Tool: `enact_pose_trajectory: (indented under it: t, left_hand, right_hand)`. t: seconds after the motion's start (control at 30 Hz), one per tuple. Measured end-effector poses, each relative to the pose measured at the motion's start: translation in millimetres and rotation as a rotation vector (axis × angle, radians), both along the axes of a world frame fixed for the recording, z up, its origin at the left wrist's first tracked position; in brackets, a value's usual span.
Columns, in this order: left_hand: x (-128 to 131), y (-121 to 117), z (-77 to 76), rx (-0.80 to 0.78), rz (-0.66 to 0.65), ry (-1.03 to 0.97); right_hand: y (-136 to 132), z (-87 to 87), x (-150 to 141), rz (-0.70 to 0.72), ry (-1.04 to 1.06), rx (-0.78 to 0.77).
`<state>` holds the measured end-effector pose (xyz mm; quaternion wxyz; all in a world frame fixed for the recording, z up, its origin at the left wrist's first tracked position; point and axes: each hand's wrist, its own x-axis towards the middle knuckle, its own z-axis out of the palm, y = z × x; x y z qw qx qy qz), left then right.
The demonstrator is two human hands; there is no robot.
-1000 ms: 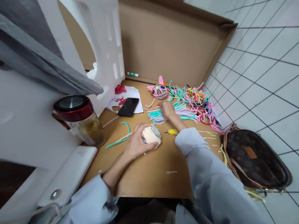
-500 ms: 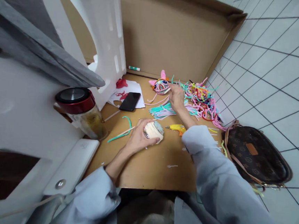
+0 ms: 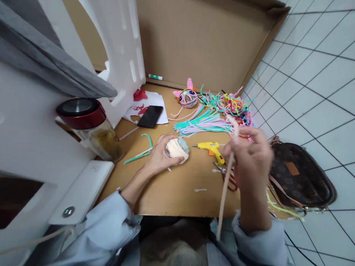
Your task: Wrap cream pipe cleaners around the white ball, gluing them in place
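My left hand is wrapped around a round ball, partly covered in cream fuzzy strips with a pale blue patch at its top right. Raised above the right side of the table, my right hand pinches a pale cream pipe cleaner that hangs down, its top end bent over. A yellow hot glue gun lies between the hands. Red-handled scissors rest partly behind my right hand. Farther back sits a finished-looking ball with pink ears and eyes.
Bundled turquoise and lilac pipe cleaners lie at the back, beside a tangled colourful heap. A black phone rests on paper. A glass bottle and a white power bank are left; a brown bag is right.
My right hand has come back from the pipe cleaners near the eared ball, toward me and right, with a cream pipe cleaner in it. The left hand still holds its ball.
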<state>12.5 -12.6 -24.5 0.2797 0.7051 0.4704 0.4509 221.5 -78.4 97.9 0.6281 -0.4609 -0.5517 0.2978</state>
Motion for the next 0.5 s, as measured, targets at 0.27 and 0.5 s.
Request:
enact_pose_trajectory:
  t: [0.27, 0.5]
  left_hand:
    - [-5.8, 0.7, 7.7, -0.081, 0.000, -0.007]
    - [-14.2, 5.7, 7.7, -0.108, -0.041, -0.032]
  right_hand:
    - [71.8, -98.5, -25.6, 0.156, -0.278, -0.384]
    - [68.5, -111.4, -25.1, -0.023, -0.682, -0.069]
